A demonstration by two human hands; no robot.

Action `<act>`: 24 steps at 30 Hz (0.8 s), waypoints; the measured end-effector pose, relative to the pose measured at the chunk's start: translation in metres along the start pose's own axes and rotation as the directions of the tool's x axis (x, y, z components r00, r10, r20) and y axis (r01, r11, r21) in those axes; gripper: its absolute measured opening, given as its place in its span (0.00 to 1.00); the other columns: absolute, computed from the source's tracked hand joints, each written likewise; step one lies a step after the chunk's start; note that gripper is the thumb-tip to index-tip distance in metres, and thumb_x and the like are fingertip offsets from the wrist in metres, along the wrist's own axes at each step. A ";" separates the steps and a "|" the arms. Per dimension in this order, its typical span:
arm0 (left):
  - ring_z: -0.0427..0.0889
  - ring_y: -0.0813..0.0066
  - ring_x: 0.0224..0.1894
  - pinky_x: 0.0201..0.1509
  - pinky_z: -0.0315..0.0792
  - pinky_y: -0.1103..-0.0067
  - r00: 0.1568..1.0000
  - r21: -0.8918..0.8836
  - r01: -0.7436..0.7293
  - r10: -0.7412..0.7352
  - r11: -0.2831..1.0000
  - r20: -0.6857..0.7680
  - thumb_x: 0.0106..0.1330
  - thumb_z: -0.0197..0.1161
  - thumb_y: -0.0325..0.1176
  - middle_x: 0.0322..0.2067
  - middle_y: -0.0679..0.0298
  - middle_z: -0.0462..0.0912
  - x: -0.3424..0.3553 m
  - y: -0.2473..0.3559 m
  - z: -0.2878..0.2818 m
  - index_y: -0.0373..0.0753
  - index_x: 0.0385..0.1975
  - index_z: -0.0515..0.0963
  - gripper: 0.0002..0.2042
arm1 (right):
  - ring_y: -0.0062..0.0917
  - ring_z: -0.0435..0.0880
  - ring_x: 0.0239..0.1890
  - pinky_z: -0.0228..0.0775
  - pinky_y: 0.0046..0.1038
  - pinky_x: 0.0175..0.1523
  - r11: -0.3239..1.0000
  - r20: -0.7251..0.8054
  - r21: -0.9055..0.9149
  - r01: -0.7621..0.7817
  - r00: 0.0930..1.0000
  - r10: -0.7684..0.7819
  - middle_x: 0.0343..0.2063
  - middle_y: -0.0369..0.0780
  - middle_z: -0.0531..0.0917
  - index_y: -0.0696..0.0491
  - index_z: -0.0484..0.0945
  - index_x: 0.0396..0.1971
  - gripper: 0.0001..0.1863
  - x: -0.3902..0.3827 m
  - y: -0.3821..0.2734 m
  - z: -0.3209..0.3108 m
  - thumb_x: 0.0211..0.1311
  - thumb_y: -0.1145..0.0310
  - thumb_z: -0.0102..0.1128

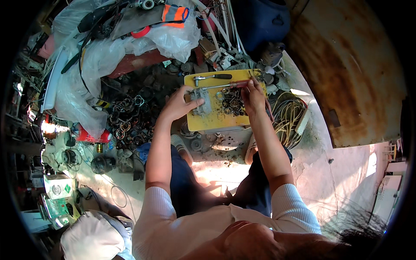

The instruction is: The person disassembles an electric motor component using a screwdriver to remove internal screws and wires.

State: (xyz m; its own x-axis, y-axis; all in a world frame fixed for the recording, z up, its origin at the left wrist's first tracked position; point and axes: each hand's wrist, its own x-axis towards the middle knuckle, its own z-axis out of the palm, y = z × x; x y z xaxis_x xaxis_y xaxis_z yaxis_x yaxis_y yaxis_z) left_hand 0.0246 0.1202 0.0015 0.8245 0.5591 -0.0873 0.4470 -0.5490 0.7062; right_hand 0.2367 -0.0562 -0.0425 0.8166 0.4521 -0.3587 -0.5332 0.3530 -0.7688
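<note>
A yellow board (216,123) lies low in front of me. On its left part sits a grey, box-like metal part (202,104). My left hand (178,104) grips this part from the left, thumb on its near side and fingers at its far edge. My right hand (255,97) is closed round the red handle of a screwdriver (221,86). The screwdriver's shaft points left, and its tip meets the far end of the metal part. A ratchet wrench (212,77) with a black handle lies along the board's far edge. Dark metal rings and small parts (233,102) are heaped beside the grey part.
Dark metal scrap (130,112) covers the ground to the left, beside clear plastic sheeting (89,93). Coiled cables (286,119) lie to the right. A blue barrel (262,21) and a large rusty sheet (351,73) stand beyond. A red cylinder (91,134) lies left.
</note>
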 end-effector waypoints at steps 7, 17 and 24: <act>0.75 0.81 0.44 0.51 0.67 0.80 0.987 -0.375 0.160 -0.138 0.913 0.086 0.70 0.59 0.39 0.38 0.68 0.80 0.023 -0.015 0.003 0.36 0.44 0.76 0.13 | 0.20 0.79 0.40 0.76 0.24 0.45 0.990 -0.006 0.135 0.050 0.999 -0.050 0.40 0.34 0.79 0.51 0.71 0.49 0.11 0.011 0.003 0.001 0.71 0.65 0.54; 0.74 0.82 0.39 0.45 0.69 0.81 0.992 -0.459 0.113 -0.123 0.881 0.007 0.68 0.60 0.37 0.34 0.70 0.79 0.017 -0.018 0.012 0.36 0.41 0.77 0.11 | 0.22 0.79 0.45 0.73 0.24 0.47 0.984 0.011 0.119 0.135 0.991 -0.137 0.45 0.33 0.78 0.48 0.70 0.51 0.12 0.006 0.013 -0.011 0.72 0.64 0.53; 0.79 0.74 0.36 0.42 0.72 0.76 0.989 -0.391 0.076 -0.119 0.917 -0.089 0.66 0.62 0.38 0.35 0.59 0.82 0.011 -0.016 0.013 0.36 0.41 0.78 0.12 | 0.26 0.78 0.49 0.70 0.25 0.51 0.989 0.074 0.137 0.062 0.995 -0.073 0.47 0.39 0.77 0.52 0.67 0.56 0.15 0.002 0.009 -0.009 0.74 0.63 0.47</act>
State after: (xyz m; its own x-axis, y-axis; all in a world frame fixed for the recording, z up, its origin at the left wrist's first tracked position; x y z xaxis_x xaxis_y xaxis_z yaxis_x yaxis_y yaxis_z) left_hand 0.0309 0.1272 -0.0204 0.7312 0.6735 -0.1085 0.3370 -0.2184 0.9158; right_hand 0.2359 -0.0597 -0.0551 0.8348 0.4844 -0.2618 -0.5066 0.4893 -0.7099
